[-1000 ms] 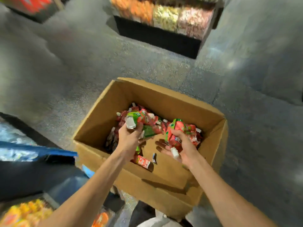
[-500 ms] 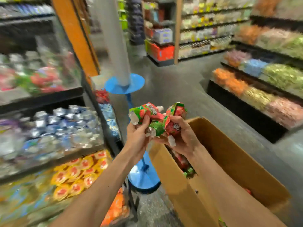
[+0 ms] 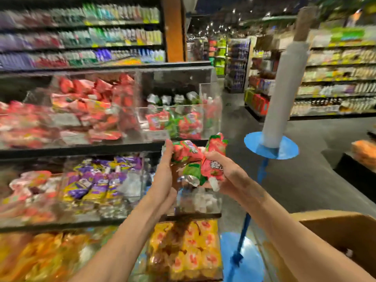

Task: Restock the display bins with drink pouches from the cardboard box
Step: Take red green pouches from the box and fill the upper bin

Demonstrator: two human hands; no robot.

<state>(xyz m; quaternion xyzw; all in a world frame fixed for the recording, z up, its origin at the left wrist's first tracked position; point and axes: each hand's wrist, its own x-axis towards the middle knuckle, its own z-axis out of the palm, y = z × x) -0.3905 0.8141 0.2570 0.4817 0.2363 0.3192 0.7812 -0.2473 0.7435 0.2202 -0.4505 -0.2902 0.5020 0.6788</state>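
Motion blur smears most of the shop, so no label reads clearly. The red-and-green foil drink pouches (image 3: 187, 153) are bunched so tightly at the centre of the frame that I cannot count them. One lies tilted at the left of the bunch, pink-red with a green end. Another stands upright at the right, and its white screw cap (image 3: 215, 185) points down. A crumpled silver-green one is squeezed between the two.

The left hand (image 3: 165, 176) has its fingers nearly straight and pointing up, laid flat against the left side of the bunch; its thumb is hard to make out. The right hand (image 3: 230, 176) has its fingers curled round the upright pouch and grips it.

Just above and behind the hands, a clear plastic display bin (image 3: 168, 108) on the shelf holds matching red-and-green packs. Left of it is a heap of red packets (image 3: 91, 104). Purple pouches (image 3: 101, 184) fill the tier below, and yellow-orange packs (image 3: 189, 251) sit at the bottom.

Only a corner of the brown cardboard box (image 3: 345, 226) shows, cut off at the lower right. A white pole (image 3: 282, 88) rises through a blue disc (image 3: 284, 151) at the centre right.
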